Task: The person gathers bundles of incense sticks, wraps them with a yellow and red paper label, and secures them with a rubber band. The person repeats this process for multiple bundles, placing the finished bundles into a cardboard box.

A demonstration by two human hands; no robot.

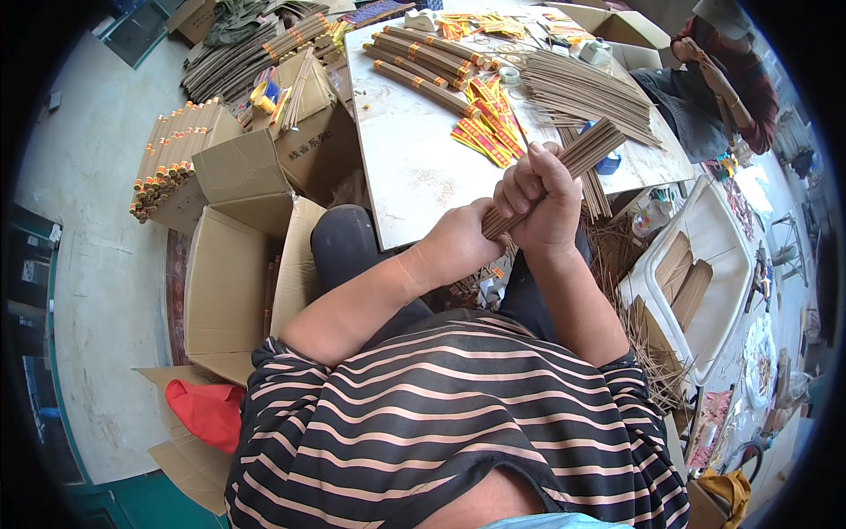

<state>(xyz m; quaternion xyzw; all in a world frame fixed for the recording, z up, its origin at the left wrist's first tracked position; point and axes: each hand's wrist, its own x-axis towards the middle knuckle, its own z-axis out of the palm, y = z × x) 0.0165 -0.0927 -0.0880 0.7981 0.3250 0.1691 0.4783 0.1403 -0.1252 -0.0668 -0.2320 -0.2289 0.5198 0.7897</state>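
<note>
A bundle of brown incense sticks [595,145] slants up to the right in front of me, above my lap and the near edge of the table. My right hand [545,203] is wrapped round its middle, with the thumb on top. Lower down, my left hand [464,240] grips the bundle's lower end, its fingers partly hidden. Just beyond my hands, red and yellow paper labels [493,123] lie fanned on the white table [405,167]. A flat spread of loose incense sticks [586,88] lies to their right.
Wrapped bundles [423,66] lie at the back of the table. Open cardboard boxes [233,282] stand at my left, beside stacked bundles [176,150]. To my right sits a white plastic tub [705,326] with sticks in it. Another person [727,79] sits across at the right.
</note>
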